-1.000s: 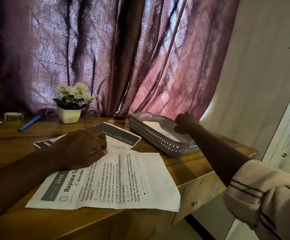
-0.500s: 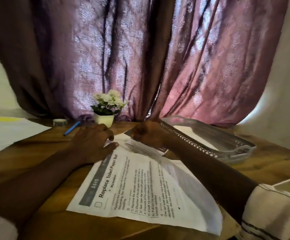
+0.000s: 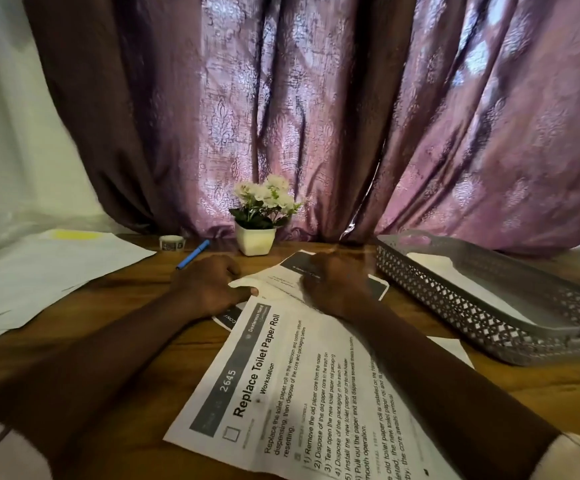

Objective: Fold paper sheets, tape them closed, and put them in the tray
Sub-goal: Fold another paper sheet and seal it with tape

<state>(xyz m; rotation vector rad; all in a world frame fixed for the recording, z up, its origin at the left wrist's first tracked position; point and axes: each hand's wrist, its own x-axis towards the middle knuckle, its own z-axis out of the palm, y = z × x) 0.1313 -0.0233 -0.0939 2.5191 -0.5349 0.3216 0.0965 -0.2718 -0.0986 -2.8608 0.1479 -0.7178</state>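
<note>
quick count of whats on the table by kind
paper sheets out of the tray: 3
folded paper in tray: 1
tray: 1
tape roll: 1
blue pen: 1
flower pot: 1
total: 8

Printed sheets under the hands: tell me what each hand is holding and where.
Neither hand lifts anything. The left hand presses its fingers on the far sheet's near-left edge; the right hand rests flat across it. A closed grip cannot be told.
</note>
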